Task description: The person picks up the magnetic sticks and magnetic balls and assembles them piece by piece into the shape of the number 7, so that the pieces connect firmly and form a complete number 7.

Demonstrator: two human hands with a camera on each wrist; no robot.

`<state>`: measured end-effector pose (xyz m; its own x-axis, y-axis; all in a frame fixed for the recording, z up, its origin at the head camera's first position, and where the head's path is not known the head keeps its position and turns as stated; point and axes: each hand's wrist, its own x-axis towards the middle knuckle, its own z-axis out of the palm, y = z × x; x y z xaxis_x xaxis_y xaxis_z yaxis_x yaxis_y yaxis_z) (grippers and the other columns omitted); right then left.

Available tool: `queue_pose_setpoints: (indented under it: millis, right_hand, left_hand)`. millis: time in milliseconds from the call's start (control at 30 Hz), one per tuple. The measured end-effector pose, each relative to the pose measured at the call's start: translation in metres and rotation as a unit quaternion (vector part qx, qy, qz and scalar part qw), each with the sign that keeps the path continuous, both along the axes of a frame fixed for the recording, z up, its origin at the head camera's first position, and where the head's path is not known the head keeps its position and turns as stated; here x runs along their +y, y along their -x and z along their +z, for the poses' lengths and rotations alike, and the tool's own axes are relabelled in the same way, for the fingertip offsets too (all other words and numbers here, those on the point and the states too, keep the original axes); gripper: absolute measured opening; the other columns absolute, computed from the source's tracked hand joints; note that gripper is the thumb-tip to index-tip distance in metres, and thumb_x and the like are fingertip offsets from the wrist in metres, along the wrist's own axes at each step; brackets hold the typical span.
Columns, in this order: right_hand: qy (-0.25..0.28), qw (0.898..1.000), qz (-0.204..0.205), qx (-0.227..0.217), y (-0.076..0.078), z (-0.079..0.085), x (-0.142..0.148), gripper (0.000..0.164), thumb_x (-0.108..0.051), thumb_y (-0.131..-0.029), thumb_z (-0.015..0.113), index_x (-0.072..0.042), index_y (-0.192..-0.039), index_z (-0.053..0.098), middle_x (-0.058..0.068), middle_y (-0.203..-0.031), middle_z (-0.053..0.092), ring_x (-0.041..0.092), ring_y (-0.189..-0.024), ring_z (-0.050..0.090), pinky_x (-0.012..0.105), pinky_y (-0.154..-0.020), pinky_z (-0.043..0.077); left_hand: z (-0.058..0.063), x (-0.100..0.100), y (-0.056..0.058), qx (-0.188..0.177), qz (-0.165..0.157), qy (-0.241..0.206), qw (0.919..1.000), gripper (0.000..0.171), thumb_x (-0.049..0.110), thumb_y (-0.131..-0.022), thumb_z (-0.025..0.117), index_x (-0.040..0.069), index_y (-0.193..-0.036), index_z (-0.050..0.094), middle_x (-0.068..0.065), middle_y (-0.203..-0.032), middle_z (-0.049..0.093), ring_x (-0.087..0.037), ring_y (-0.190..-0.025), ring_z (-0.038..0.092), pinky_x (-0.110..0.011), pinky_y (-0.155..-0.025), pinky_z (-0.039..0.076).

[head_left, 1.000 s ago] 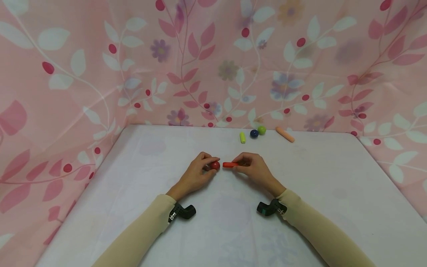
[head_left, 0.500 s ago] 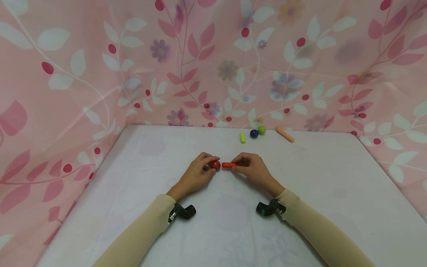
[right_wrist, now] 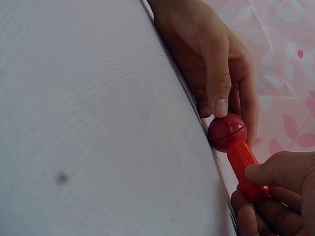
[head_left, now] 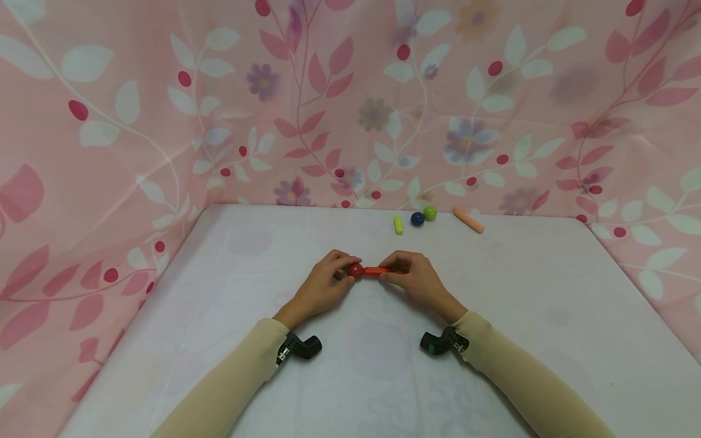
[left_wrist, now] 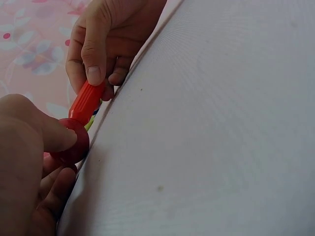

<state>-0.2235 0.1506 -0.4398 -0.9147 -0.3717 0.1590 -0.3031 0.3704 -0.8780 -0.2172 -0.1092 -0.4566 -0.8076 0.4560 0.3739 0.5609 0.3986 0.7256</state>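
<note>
Between thumb and fingers, my left hand (head_left: 324,285) pinches a glossy dark red ball (right_wrist: 227,132) with a seam line around it. My right hand (head_left: 418,277) pinches a ribbed orange-red plastic rod (right_wrist: 243,164) by its far part. The rod's free end meets the ball's right side in the head view, so the two lie in one line close over the white table. In the left wrist view, my left thumb covers part of the ball (left_wrist: 74,147), and the rod (left_wrist: 87,102) runs from it up to my right thumb.
Along the back of the white-covered table (head_left: 274,237) lie a short yellow-green rod (head_left: 398,225), a dark blue ball (head_left: 417,219), a green ball (head_left: 429,213) and a longer orange rod (head_left: 468,220). A pink floral cloth (head_left: 350,103) hangs behind.
The gap between ball and rod has closed: the ball has shifted slightly right and the rod slightly left until they meet. The things at the back have not moved.
</note>
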Motion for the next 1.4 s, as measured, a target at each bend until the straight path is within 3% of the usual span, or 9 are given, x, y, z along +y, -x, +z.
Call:
queue_pose_setpoints:
  millis: [267,633,900,1200,1400]
  right_hand:
    - [0.008,1.000,0.006,0.010,0.001,-0.003,0.000,0.016,-0.007,-0.092,0.081,-0.008,-0.107,0.077,0.002,-0.102,0.074,0.020,-0.091,0.070,0.030,-0.083,0.056]
    - [0.038,0.999,0.020,-0.019,0.003,-0.004,0.006,0.036,0.005,-0.090,0.077,0.005,-0.124,0.068,0.016,-0.116,0.071,0.030,-0.101,0.069,0.028,-0.086,0.056]
    - [0.042,0.999,0.019,-0.013,0.002,0.001,0.010,0.034,0.007,-0.091,0.074,0.003,-0.124,0.067,0.016,-0.116,0.071,0.030,-0.104,0.068,0.029,-0.088,0.056]
    - [0.061,0.998,0.011,-0.034,0.005,0.006,0.019,0.033,0.009,-0.094,0.057,0.002,-0.125,0.067,0.017,-0.121,0.070,0.033,-0.105,0.067,0.030,-0.084,0.056]
    - [0.066,0.997,-0.005,-0.043,0.007,0.007,0.028,0.031,0.008,-0.095,0.057,0.003,-0.124,0.067,0.018,-0.121,0.069,0.033,-0.106,0.068,0.031,-0.082,0.057]
  left_hand:
    - [-0.001,0.000,0.001,0.000,-0.003,-0.005,1.0000,0.039,0.007,-0.095,0.076,-0.001,-0.133,0.067,-0.007,-0.121,0.060,-0.019,-0.099,0.063,-0.033,-0.086,0.056]
    - [0.000,0.002,0.000,-0.015,0.014,0.002,0.9998,0.039,0.009,-0.096,0.077,0.001,-0.132,0.067,-0.005,-0.120,0.062,-0.018,-0.099,0.064,-0.034,-0.087,0.056]
    - [0.002,0.002,-0.001,-0.025,0.034,0.006,0.9991,0.039,0.009,-0.095,0.077,0.002,-0.133,0.068,-0.004,-0.121,0.062,-0.018,-0.104,0.061,-0.034,-0.088,0.055]
    - [0.004,0.004,0.001,-0.014,0.045,0.009,0.9988,0.037,0.007,-0.095,0.077,0.002,-0.131,0.069,-0.005,-0.120,0.063,-0.019,-0.105,0.060,-0.035,-0.086,0.055]
    - [0.010,0.011,0.001,-0.035,0.067,0.021,0.9969,0.035,0.005,-0.095,0.076,0.001,-0.129,0.070,-0.007,-0.118,0.064,-0.020,-0.104,0.061,-0.036,-0.087,0.055]
